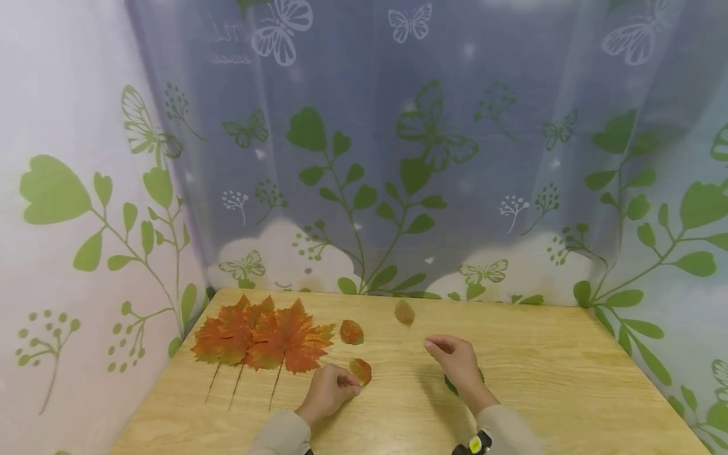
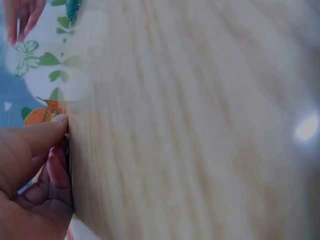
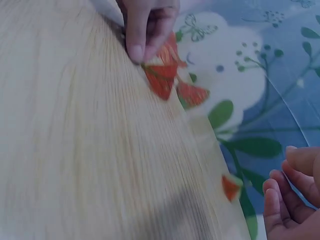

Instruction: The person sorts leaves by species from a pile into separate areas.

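My left hand [image 1: 330, 392] is low over the table, its thumb and fingertips pinching the stem end of a small orange-red leaf [image 1: 361, 371]. From the right wrist view, that same leaf [image 3: 161, 80] points away from the fingertips. My right hand [image 1: 459, 365] hovers above the table with loosely bent fingers; its wrist view shows nothing between thumb and fingers. Partly hidden beneath it lies a dark green thing [image 1: 451, 384]. Another small orange-red leaf [image 1: 351, 332] lies just behind the pinched one, and a greenish-brown leaf [image 1: 404, 313] lies farther back.
Several large orange maple leaves [image 1: 273, 335] on thin dark stems overlap at the table's left. The wooden table [image 1: 546, 354] ends at a printed curtain [image 1: 364, 158] with butterflies and plants, which also hangs along both sides.
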Motion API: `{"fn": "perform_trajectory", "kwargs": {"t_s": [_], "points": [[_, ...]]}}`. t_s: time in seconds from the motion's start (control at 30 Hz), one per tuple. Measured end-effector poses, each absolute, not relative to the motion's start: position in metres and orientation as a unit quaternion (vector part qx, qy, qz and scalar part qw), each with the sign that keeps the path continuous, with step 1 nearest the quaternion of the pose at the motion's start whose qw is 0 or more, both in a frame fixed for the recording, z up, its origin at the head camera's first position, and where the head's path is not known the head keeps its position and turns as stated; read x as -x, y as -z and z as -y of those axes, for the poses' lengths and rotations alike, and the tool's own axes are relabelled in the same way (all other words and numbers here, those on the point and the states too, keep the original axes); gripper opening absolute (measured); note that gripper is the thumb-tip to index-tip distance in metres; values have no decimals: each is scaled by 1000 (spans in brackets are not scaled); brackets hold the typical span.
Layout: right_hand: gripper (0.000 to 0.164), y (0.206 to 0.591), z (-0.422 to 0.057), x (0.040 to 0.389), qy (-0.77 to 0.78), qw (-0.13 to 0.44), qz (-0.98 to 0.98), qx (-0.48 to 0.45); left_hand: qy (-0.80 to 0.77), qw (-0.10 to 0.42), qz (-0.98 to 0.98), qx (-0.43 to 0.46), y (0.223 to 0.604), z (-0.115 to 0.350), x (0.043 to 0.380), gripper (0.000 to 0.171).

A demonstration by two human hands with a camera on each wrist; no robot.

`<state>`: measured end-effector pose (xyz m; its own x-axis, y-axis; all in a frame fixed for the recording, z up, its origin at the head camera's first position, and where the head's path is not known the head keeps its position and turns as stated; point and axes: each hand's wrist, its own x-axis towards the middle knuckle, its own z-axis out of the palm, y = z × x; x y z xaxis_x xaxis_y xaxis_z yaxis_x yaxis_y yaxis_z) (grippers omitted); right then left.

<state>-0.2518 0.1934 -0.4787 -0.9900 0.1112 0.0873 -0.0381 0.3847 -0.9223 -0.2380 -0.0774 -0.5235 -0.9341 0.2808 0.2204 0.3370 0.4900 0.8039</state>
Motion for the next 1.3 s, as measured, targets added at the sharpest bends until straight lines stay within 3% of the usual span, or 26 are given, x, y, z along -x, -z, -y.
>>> {"fn": "perform_trajectory", "kwargs": {"t_s": [0.23, 0.53, 0.97, 1.3], "points": [[22, 487, -140, 283, -573, 70, 816, -23, 470, 24, 863, 181, 522, 77, 238, 7], [22, 503, -105, 307, -575, 55, 816, -28, 477, 18, 861, 178, 525, 77, 241, 7], [22, 513, -83, 311, -578, 47, 814, -22, 475, 27, 860, 183, 522, 78, 240, 6], [16, 517, -71, 311, -545, 74, 835, -15, 479, 25, 857, 187, 523, 79, 240, 7]]}}
